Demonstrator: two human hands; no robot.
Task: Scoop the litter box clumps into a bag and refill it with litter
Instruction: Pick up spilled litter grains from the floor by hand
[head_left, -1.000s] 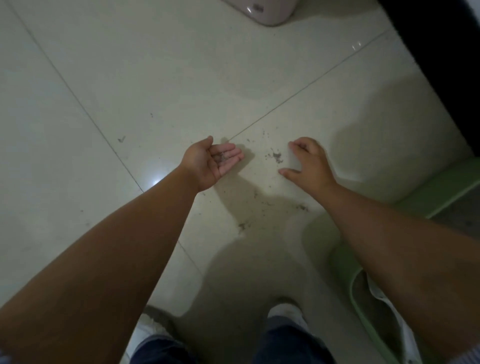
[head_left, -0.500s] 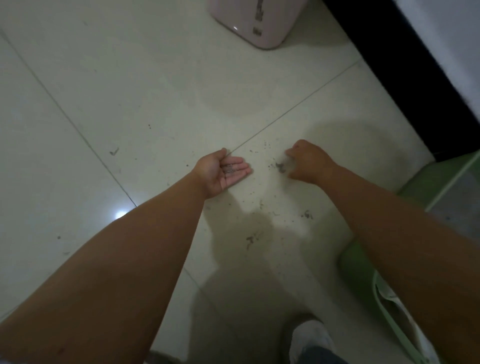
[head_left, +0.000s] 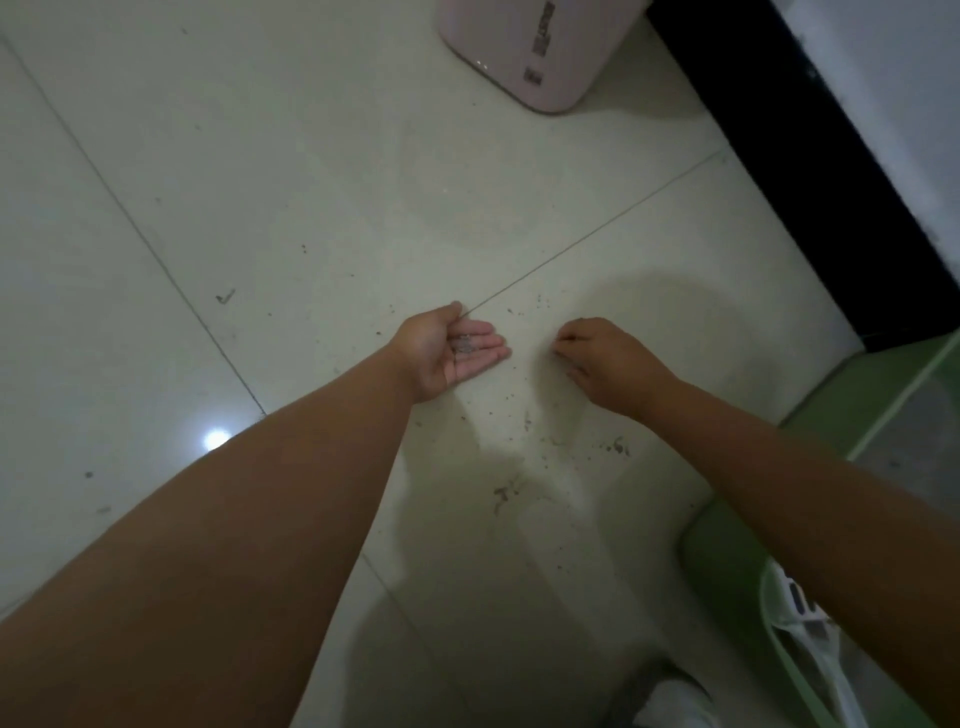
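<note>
My left hand (head_left: 451, 351) lies palm up on the pale tiled floor with fingers straight, and a few grey litter grains (head_left: 463, 344) sit in the palm. My right hand (head_left: 605, 353) is a short way to its right, knuckles up, fingertips curled down onto the floor; whether they pinch any grains is hidden. Spilled litter grains (head_left: 524, 421) are scattered over the tile between and below both hands. The green litter box (head_left: 727, 561) stands at the lower right, partly behind my right forearm, with a white bag (head_left: 795, 629) at its edge.
A pink bin (head_left: 540, 57) stands on the floor at the top. A black strip (head_left: 810, 171) runs along the right side below a white wall. My shoe (head_left: 670, 701) shows at the bottom edge. Tile joints cross the floor.
The view has tilted up, showing more of the pink bin. My right hand's fingers have curled down onto the floor where a small clump of grains lay. My left hand stays palm up.
</note>
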